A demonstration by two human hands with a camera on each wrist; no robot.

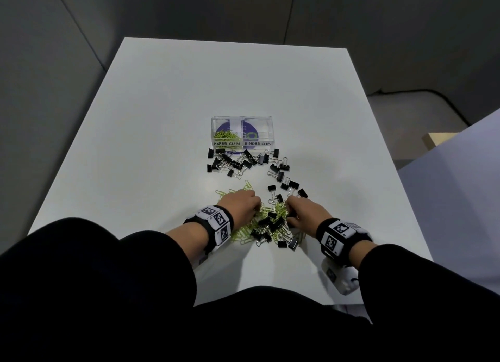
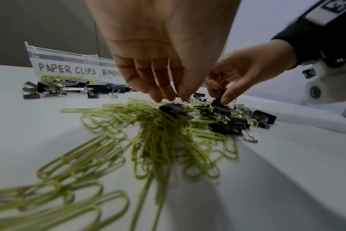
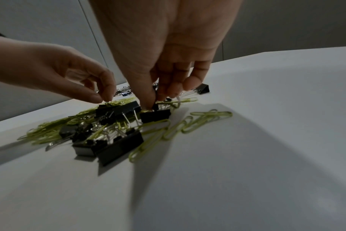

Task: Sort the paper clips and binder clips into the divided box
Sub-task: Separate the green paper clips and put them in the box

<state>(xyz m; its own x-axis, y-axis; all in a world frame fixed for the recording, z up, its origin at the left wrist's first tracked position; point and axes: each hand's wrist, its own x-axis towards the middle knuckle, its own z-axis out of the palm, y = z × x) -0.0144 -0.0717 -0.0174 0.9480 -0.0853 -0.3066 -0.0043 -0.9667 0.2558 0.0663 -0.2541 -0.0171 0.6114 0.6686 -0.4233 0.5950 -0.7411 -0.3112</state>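
Observation:
A clear divided box (image 1: 266, 123) marked PAPER CLIPS and BINDER CLIPS stands mid-table, with green paper clips (image 1: 226, 137) in its left half. Near the front edge lies a mixed pile (image 1: 270, 223) of green paper clips (image 2: 158, 140) and black binder clips (image 3: 113, 146). My left hand (image 1: 258, 206) hangs over the pile's left side with its fingertips (image 2: 158, 97) drawn together at the top; whatever is between them is hidden. My right hand (image 1: 289, 213) pinches a black binder clip (image 3: 155, 116) at the pile's right side, seen also in the left wrist view (image 2: 220, 96).
Several black binder clips (image 1: 238, 161) lie scattered in front of the box and trail down its right side (image 1: 286, 184) toward the pile. The white table (image 1: 162, 118) ends close behind my wrists. A grey wall stands beyond the far edge.

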